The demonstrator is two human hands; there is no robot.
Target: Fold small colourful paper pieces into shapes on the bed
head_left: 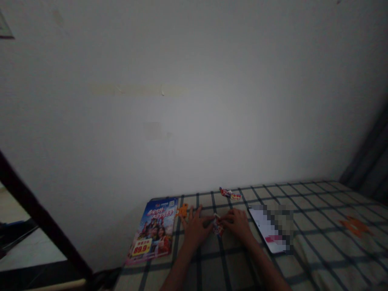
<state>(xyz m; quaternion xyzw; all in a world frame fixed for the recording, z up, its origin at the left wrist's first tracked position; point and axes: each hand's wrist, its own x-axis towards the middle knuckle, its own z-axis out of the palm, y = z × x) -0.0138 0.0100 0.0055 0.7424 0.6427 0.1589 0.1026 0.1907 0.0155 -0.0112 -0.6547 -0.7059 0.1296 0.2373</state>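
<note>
A small piece of folded printed paper (217, 227), red, blue and white, lies on the checked cloth between both hands. My left hand (195, 228) presses its left side with the thumb side, while the other fingers spread out over the cloth. From the right, my right hand (238, 223) pinches the paper with bent fingers at its upper edge. Left of my left hand lies a glossy flyer (157, 230) with a large price on it. Another folded paper strip (230, 194) rests farther back, near the wall.
A phone (266, 230) with a lit, partly blurred screen lies right of my right hand. The checked cloth (318, 206) has orange figures printed on it. A pale wall (212, 101) rises behind. A dark slanted bar (45, 222) stands at the left, and a dark curtain hangs far right.
</note>
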